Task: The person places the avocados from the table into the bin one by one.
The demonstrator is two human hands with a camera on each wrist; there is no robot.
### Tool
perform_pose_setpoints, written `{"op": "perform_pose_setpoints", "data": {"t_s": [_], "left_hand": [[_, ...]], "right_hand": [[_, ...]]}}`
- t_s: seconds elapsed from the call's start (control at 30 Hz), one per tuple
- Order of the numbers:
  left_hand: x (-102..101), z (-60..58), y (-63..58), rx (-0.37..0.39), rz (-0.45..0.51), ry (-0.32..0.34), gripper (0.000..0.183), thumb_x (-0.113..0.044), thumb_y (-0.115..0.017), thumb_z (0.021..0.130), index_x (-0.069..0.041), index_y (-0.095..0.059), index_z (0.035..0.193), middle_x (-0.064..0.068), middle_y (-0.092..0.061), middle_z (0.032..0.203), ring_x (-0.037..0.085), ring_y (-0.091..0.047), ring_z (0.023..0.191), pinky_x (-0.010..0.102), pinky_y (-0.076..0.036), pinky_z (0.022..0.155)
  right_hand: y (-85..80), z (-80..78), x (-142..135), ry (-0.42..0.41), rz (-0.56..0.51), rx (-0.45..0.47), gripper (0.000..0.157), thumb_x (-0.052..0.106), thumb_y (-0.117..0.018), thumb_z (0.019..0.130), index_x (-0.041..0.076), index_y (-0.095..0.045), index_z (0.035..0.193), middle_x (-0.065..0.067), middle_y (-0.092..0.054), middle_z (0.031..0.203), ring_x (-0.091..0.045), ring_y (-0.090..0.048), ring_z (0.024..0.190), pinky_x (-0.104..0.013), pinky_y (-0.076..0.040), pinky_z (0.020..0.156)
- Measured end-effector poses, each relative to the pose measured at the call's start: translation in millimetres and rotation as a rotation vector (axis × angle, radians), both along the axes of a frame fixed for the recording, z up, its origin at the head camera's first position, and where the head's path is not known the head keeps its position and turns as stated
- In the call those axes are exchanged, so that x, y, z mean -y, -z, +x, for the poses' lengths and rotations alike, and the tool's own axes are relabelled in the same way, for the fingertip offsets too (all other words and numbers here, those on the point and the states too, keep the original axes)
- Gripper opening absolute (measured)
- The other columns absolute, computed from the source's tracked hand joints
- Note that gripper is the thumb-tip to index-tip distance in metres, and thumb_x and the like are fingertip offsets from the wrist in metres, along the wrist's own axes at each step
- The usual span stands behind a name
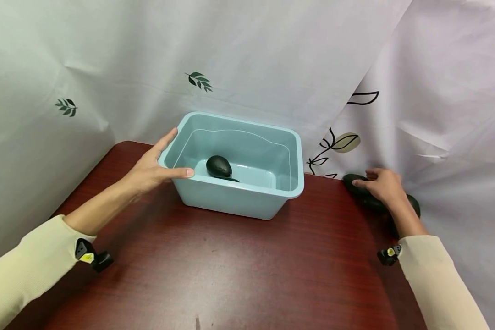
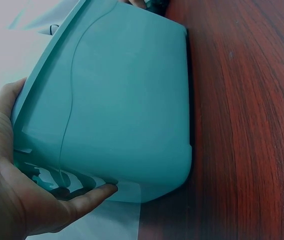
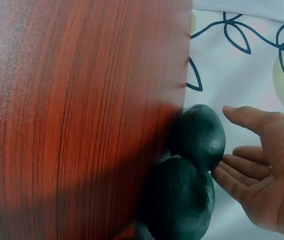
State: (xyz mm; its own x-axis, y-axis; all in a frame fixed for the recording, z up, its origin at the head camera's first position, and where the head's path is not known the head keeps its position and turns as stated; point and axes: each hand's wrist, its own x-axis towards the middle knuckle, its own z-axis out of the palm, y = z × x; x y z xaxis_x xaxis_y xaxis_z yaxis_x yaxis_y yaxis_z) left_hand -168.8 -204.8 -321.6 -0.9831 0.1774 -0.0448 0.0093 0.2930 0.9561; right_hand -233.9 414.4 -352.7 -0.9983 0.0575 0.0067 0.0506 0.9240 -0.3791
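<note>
Right hand [image 1: 385, 183]: fingers bent only slightly, thumb held off in the right wrist view, no grip closed. It's at the far avocado [image 3: 198, 135] of the group on the table's right edge; fingertips at or touching its right side, thumb just beside it. Next avocado [image 3: 177, 202] sits on the near side of that one, the two touching. Head view shows another dark avocado [image 1: 414, 205] to the right of the wrist, partly covered by the arm. Can't get a firm count for that group; arm and shadow hide some of it.

Left hand [image 1: 148, 169]: fingers fairly straight and spread along the outside of the left end of the bin [image 1: 231, 199], thumb lying over the rim at the near left corner. Contact yes, fist no.

Bin is light blue, rectangular, upright, towards the far side of the table [image 1: 231, 275], well apart from the avocado group. Inside, on the floor, left of middle: one avocado [image 1: 218, 166], whole shape nearly in view. Dark sliver just right of it, mostly hidden by the near wall; can't tell what it is.

Table is reddish-brown wood grain, glossy. White cloth [image 1: 272, 68] with leaf prints hangs behind and along the sides. Both arms in pale sleeves [image 1: 45, 252], black wrist device [image 1: 82, 250] with a yellow label at each cuff.
</note>
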Motion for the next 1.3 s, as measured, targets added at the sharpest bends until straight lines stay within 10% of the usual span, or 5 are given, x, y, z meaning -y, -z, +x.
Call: {"op": "perform_pose_setpoints", "data": {"t_s": [1.3], "left_hand": [[1.1, 0.0, 0.5, 0.005, 0.001, 0.016, 0.114, -0.028, -0.087, 0.085, -0.051, -0.007, 0.163, -0.011, -0.024, 0.171, 0.024, -0.043, 0.142, 0.041, -0.050, 0.103]], "right_hand": [[17.2, 1.8, 21.1, -0.063, 0.056, 0.068, 0.097, 0.064, -0.080, 0.082, 0.001, -0.053, 0.150, -0.035, -0.048, 0.152, -0.057, -0.041, 0.139, -0.072, -0.038, 0.109]]}}
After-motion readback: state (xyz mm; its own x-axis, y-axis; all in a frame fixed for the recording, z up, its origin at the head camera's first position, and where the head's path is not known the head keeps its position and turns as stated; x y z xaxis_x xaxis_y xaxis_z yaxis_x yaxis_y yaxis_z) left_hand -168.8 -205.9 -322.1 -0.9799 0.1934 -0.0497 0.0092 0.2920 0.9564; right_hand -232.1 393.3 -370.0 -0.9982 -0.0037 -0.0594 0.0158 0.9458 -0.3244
